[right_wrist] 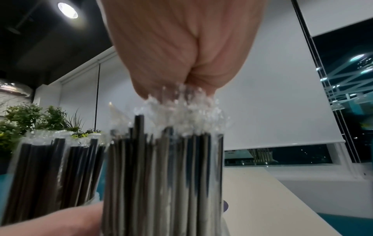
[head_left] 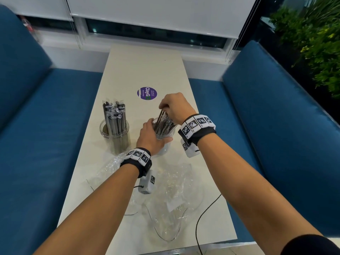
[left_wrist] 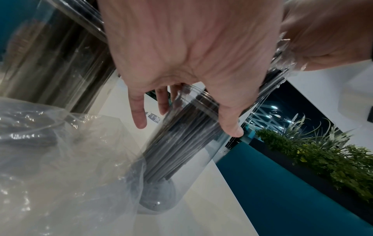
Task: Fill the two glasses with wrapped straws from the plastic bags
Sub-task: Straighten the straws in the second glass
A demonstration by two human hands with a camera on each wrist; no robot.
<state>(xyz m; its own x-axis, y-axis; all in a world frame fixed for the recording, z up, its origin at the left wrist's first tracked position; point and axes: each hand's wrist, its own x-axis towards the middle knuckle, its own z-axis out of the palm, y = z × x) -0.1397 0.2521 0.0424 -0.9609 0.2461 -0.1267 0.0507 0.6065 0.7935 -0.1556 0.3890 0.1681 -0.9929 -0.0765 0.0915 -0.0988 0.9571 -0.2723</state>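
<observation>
- The right glass [head_left: 164, 134] stands on the table [head_left: 143, 70], full of dark wrapped straws [head_left: 163, 124].
- The left hand [head_left: 150, 138] curls around its wall; the right hand [head_left: 174, 107] pinches the straw tops.
- The left glass [head_left: 115, 129] stands near, also filled.
- Crumpled plastic bags [head_left: 171, 190] lie nearer the person, beside a black cable [head_left: 199, 218].

pale counter [head_left: 143, 70] between blue benches
on it: two straw-filled glasses [head_left: 115, 129], crumpled plastic bags [head_left: 171, 188], a purple sticker [head_left: 147, 93], a black cable [head_left: 199, 223].
</observation>
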